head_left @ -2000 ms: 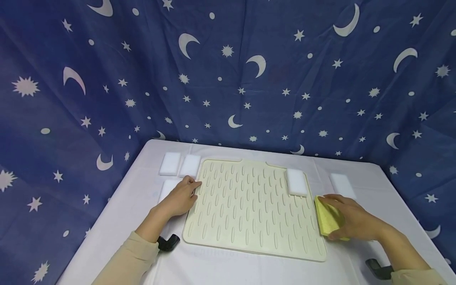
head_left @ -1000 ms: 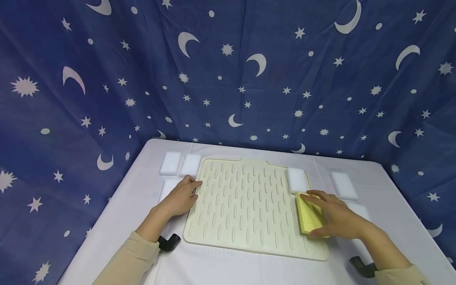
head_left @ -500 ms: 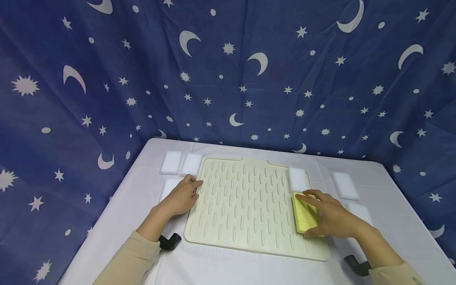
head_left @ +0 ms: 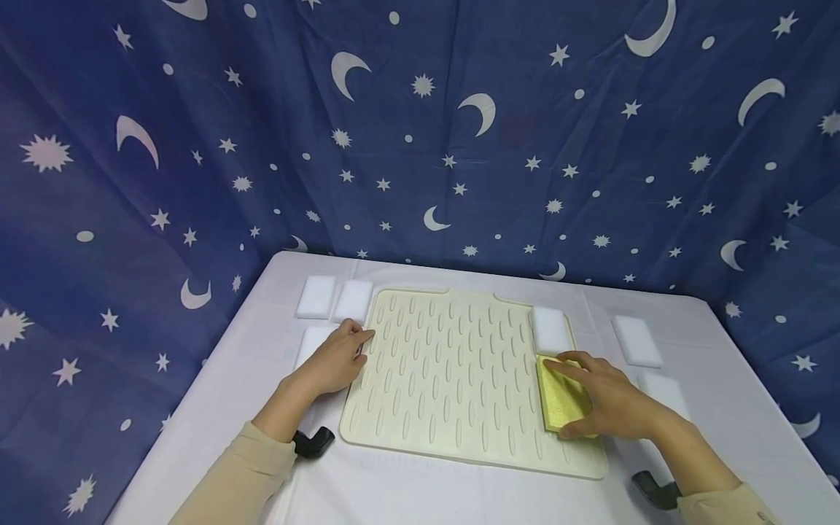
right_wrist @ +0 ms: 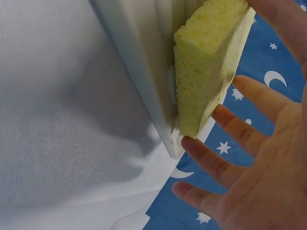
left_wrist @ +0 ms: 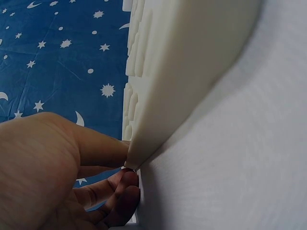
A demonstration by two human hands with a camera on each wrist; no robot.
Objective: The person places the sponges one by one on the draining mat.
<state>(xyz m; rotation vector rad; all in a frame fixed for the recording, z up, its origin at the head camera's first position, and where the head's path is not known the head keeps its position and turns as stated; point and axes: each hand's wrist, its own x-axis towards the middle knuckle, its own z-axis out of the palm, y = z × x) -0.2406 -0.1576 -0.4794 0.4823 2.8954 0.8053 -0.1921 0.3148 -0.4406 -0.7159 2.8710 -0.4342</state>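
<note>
A cream drying mat (head_left: 459, 394) with rows of raised oval ridges lies in the middle of the table. At its left edge, my left hand (head_left: 336, 362) pinches the rim, with a finger over the top and others curled at the side in the left wrist view. My right hand (head_left: 607, 397) spans a yellow sponge (head_left: 561, 397) between thumb and fingertips; the sponge sits on the mat's right side. In the right wrist view the fingers are spread, their tips on the sponge's upper face and edge. Directly behind that sponge, a white sponge block (head_left: 550, 330) lies on the mat.
Several more white blocks lie on the white tablecloth (head_left: 426, 496): two at the back left (head_left: 317, 297), one partly behind my left hand, two on the right (head_left: 638, 341). A blue moon-and-star curtain (head_left: 420, 146) stands behind the table.
My right hand has carried the yellow sponge leftward from the mat's right edge onto the mat, in front of the white block. Over the last half second it stays nearly still. The left hand stays put.
</note>
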